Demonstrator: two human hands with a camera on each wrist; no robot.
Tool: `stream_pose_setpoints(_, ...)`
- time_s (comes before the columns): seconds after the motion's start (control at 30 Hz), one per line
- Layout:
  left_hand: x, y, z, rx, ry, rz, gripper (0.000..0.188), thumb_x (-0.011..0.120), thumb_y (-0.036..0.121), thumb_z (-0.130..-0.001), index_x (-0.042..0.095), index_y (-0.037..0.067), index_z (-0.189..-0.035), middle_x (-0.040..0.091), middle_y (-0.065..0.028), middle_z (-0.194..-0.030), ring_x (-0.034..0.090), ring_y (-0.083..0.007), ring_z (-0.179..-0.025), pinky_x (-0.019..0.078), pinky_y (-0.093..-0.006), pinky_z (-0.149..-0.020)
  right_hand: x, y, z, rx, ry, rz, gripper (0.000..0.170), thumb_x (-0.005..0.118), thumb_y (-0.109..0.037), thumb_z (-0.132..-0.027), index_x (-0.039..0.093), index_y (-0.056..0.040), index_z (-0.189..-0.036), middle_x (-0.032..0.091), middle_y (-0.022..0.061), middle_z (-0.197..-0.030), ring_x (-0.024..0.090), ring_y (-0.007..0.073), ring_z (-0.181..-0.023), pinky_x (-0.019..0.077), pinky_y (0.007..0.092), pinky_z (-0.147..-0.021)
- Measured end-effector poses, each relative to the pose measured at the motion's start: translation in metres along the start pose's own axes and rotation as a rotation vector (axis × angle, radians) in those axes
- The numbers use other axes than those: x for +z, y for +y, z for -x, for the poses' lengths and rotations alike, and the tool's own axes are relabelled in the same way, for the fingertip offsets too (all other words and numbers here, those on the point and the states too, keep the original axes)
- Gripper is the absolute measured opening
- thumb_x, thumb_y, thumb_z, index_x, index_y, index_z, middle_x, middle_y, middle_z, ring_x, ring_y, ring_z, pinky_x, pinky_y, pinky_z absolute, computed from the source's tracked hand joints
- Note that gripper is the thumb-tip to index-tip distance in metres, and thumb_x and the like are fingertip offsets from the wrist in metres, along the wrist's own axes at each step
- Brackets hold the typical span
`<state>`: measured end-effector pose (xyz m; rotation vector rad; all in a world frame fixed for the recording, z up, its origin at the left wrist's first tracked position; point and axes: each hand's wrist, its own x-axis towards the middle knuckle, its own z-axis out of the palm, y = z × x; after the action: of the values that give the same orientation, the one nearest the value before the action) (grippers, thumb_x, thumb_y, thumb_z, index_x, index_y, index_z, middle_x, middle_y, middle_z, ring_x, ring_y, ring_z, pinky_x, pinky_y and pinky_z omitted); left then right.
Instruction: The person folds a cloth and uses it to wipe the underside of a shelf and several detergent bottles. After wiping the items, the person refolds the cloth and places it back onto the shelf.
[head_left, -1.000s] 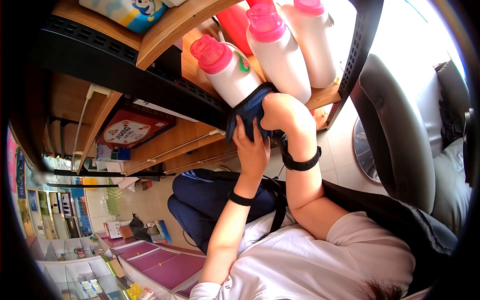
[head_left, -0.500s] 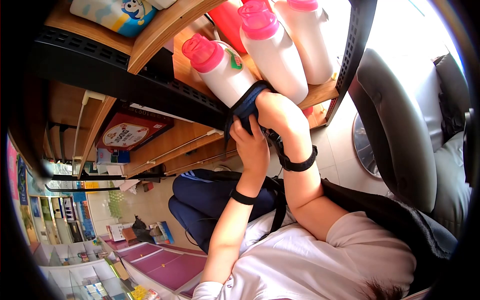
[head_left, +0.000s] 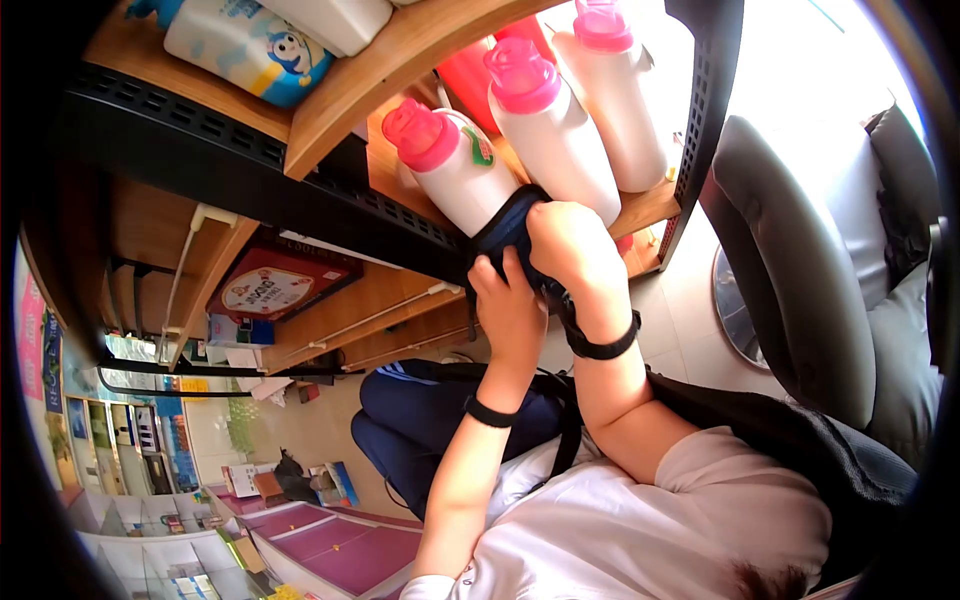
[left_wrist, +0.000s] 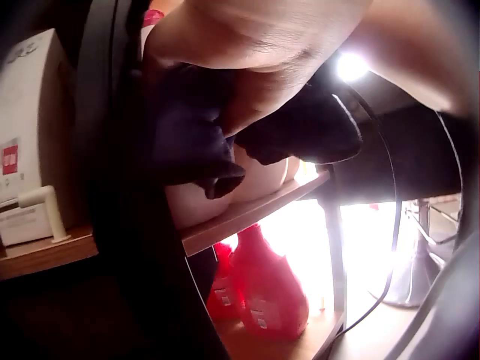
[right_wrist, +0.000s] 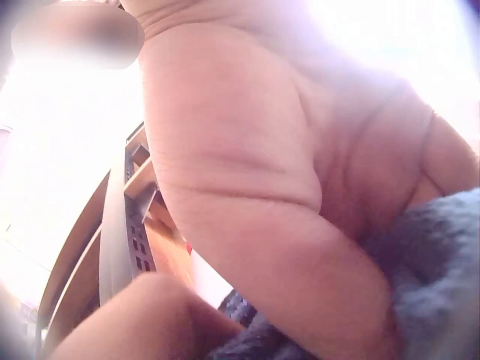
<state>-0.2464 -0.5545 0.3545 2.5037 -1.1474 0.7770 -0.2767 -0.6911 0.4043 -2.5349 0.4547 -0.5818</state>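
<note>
Dark blue cloth [head_left: 512,224] is held by both hands at the front edge of a wooden shelf [head_left: 645,208], where the base of a pink-capped white bottle [head_left: 468,185] with a green label is overlapped by it in the head view. The cloth is gripped from one side by the bent fingers of the left hand [head_left: 510,308]; from the other it is grasped by the right hand [head_left: 578,240], whose fingertips are hidden. Plush texture is shown in the right-wrist view. Each wrist is encircled by a black strap [head_left: 605,347]. Two similar bottles [head_left: 555,140] are placed beside the first, backed by red containers [head_left: 468,88]. On a lower level, red bottles [left_wrist: 274,296] are seen from the left wrist. The shelving is edged by perforated black metal [head_left: 170,112]. At upper left a cartoon-printed bottle [head_left: 240,58] is shelved; below it, a red carton [head_left: 275,282] is stored. At right, a dark padded chair [head_left: 790,270] is shown.
</note>
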Motion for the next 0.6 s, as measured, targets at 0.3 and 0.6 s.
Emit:
stream_pose_setpoints(0.3, -0.056, 0.003, -0.067, 0.195, 0.344, 0.254, 0.059, 0.075, 0.018, -0.088, 0.051, -0.004, -0.138, 0.052, -0.0255, -0.141, 0.054, -0.0442, -0.126, 0.0466, -0.0492, -0.103, -0.083, -0.046, 0.01, -0.134, 0.614, -0.599, 0.041, 0.055, 0.008, -0.073, 0.062, 0.0024, -0.113, 0.064, 0.0253, -0.102, 0.061, 0.0439, -0.106, 0.0493, 0.0498, -0.094)
stream_pose_setpoints(0.6, -0.007, 0.045, -0.11, 0.432, 0.126, 0.415, 0.054, 0.063, 0.014, -0.092, 0.055, -0.002, -0.143, 0.046, -0.0172, -0.158, 0.042, -0.0349, -0.147, 0.0378, -0.0516, -0.117, -0.059, -0.008, -0.01, 0.327, 0.487, -0.039, 0.012, 0.054, 0.0, -0.088, 0.055, 0.0084, -0.097, 0.063, 0.0312, -0.097, 0.067, 0.0455, -0.089, 0.0566, 0.0496, -0.079)
